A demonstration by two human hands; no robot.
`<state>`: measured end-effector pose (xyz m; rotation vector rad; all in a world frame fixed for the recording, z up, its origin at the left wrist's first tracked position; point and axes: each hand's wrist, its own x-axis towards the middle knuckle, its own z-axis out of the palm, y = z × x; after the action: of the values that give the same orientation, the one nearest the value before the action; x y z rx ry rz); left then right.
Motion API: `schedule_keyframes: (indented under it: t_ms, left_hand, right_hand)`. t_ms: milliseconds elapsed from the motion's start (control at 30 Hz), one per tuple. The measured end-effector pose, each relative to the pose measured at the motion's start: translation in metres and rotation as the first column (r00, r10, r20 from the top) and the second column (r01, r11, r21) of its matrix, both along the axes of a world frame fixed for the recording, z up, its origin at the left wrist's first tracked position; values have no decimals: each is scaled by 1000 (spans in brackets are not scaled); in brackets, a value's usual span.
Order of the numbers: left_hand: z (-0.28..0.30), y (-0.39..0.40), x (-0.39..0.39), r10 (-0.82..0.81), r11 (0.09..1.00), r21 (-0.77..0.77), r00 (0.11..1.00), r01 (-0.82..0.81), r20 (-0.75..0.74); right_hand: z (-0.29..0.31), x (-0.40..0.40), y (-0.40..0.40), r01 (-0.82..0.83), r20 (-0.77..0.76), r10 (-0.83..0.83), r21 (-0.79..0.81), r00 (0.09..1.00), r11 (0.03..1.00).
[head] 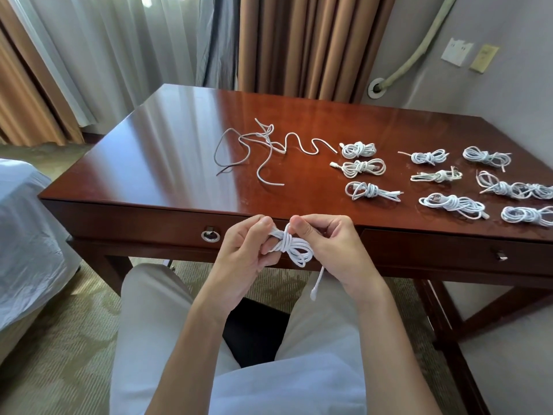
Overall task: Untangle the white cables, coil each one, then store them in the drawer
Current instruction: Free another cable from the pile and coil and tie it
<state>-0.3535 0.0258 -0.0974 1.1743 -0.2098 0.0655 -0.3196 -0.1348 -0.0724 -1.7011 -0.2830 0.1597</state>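
I hold a white cable coil (294, 250) in front of the desk's front edge, above my lap. My left hand (245, 259) grips the coil's left loops, and my right hand (332, 250) pinches the strand wrapped round its middle. The free end with its plug (314, 293) hangs down below my right hand. On the dark wooden desk (179, 163), a loose tangle of white cables (263, 148) lies at the middle back. Several coiled white cables (443, 187) lie in rows on the right half. The left drawer, with a ring pull (210, 235), is closed.
A second drawer front with a small knob (500, 255) sits at the right. A bed with a white sheet (27, 235) stands to the left. Curtains (149, 55) hang behind the desk. My legs and the black chair seat (254, 330) are below.
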Motion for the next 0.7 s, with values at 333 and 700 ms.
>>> schedule_keyframes:
  t_ms: [333, 700]
  left_hand:
    - [-3, 1, 3, 26, 985, -168, 989, -50, -144]
    - [0, 5, 0, 76, 964, 248, 993, -97, 94]
  right_hand:
    - [-4, -3, 11, 53, 60, -48, -90, 997, 995]
    - [-8, 2, 6, 1, -425, 208, 440, 881, 898]
